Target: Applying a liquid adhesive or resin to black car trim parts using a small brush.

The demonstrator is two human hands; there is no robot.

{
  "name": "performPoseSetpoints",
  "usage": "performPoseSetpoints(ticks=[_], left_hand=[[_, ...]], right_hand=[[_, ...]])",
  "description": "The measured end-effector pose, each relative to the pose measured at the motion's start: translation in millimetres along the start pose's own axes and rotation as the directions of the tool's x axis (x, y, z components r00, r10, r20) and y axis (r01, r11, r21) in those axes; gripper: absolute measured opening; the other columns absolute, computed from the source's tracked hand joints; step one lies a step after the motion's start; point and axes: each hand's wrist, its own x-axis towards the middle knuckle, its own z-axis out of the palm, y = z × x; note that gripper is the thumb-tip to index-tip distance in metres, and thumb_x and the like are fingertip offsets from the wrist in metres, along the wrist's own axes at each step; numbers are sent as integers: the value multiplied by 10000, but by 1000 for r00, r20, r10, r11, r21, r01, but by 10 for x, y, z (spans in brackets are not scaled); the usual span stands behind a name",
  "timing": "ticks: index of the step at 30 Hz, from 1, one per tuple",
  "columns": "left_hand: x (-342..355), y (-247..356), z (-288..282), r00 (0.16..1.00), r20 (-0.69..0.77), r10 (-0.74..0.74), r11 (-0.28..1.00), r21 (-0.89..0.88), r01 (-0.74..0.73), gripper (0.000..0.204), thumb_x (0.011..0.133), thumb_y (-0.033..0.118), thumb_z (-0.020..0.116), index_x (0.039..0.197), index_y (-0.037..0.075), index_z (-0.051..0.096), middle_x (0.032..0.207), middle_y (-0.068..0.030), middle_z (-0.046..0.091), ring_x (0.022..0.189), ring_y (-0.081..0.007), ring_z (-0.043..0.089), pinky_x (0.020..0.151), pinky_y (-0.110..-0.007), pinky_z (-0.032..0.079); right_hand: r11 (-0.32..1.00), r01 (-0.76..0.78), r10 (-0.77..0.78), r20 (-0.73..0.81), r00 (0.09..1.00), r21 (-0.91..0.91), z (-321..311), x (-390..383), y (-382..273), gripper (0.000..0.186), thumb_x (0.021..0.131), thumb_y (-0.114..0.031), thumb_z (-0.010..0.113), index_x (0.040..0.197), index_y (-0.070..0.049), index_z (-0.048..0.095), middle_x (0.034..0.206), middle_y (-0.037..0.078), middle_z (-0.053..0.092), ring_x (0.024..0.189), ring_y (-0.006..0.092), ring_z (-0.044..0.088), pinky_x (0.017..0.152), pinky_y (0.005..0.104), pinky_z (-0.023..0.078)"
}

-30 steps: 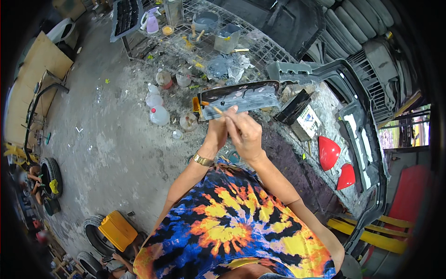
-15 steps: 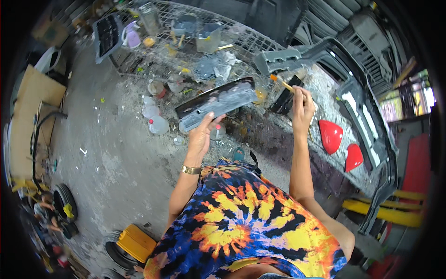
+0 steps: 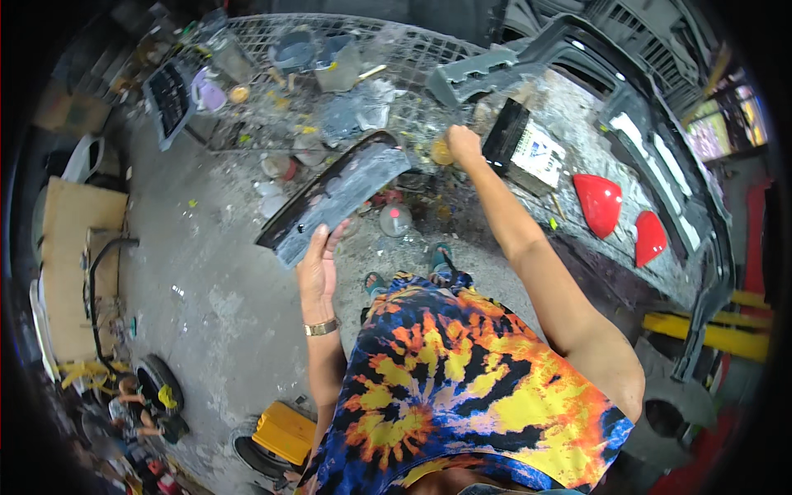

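Observation:
My left hand (image 3: 318, 266) grips the lower edge of a long, narrow car trim panel (image 3: 342, 196), its face patchy grey with a black upper rim. The panel is tilted, its right end higher. Thumb and fingers are closed on it near its lower left end. My right hand (image 3: 464, 144) is a fist at the table's near edge, beside a small cup of yellowish liquid (image 3: 442, 152). The paintbrush seen in it half a second ago is hidden behind the fist now. Whether the brush is inside the cup I cannot tell.
A black-and-white box (image 3: 528, 153) and two red glossy shells (image 3: 598, 205) sit on the table right of my arm. A large grey bumper (image 3: 652, 107) curves around that side. Tubs (image 3: 338, 66) stand on the mesh top (image 3: 256, 37). A round jug (image 3: 396, 219) is below.
My right hand has come down and left to the yellowish cup, and the brush has gone from sight. My left hand has moved the panel left, tilting it more steeply.

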Motion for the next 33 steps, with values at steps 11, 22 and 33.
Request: performPoseSetpoints(ticks=[11, 22, 33], left_hand=[[51, 13, -5, 999, 44, 15, 999, 34, -17, 273, 877, 22, 584, 1144, -29, 562, 1053, -130, 648, 931, -243, 655, 818, -324, 560], [424, -277, 480, 992, 126, -30, 999, 23, 28, 204, 875, 46, 608, 1046, -65, 595, 1034, -140, 648, 938, -284, 655, 828, -323, 554], [423, -290, 730, 983, 184, -17, 1000, 4, 17, 261, 876, 16, 596, 1126, -53, 563, 1068, -132, 630, 951, -281, 650, 831, -318, 564]], right_hand=[[984, 65, -31, -198, 980, 168, -548, -207, 39, 213, 851, -213, 573, 886, -41, 694, 784, 239, 649, 787, 339, 668, 674, 425, 509], [91, 115, 203, -131, 970, 989, -1717, -1123, -547, 212, 899, -174, 611, 1019, -17, 689, 725, -40, 630, 556, -9, 376, 501, 175, 286], [332, 260, 222, -343, 913, 907, -1510, -1345, -886, 162, 898, -81, 598, 995, 20, 681, 812, 58, 659, 705, 85, 587, 611, 247, 460]])
